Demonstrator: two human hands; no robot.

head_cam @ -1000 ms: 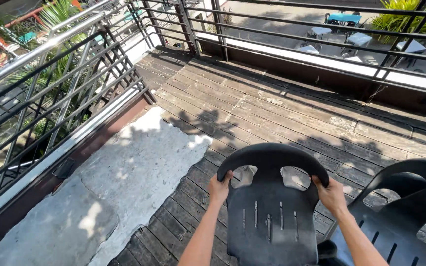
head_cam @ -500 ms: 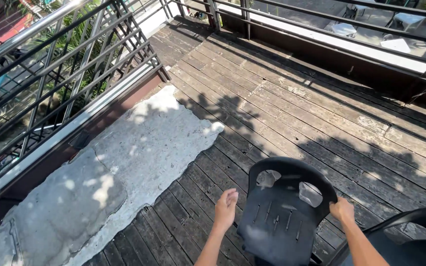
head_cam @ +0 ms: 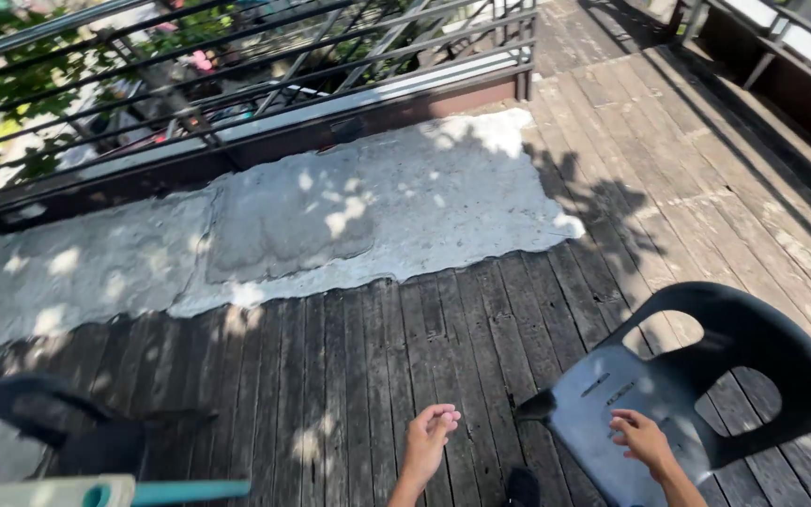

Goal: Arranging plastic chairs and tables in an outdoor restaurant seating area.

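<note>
On the deck (head_cam: 349, 366), the left hand (head_cam: 430, 434) hangs half curled and empty beside the chair (head_cam: 696, 385). Right hand (head_cam: 642, 439) rests loosely open on the seat, gripping nothing; unheld, the tilted chair could tip over.

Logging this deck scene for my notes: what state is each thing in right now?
black plastic chair: upright on the deck, seat empty, sunlit
right hand: open, over the seat's front, contact unclear
left hand: loosely curled, empty, apart from the chair
wooden deck: weathered, dappled with shade
concrete patch: rough, cracked
metal railing: standing
</note>
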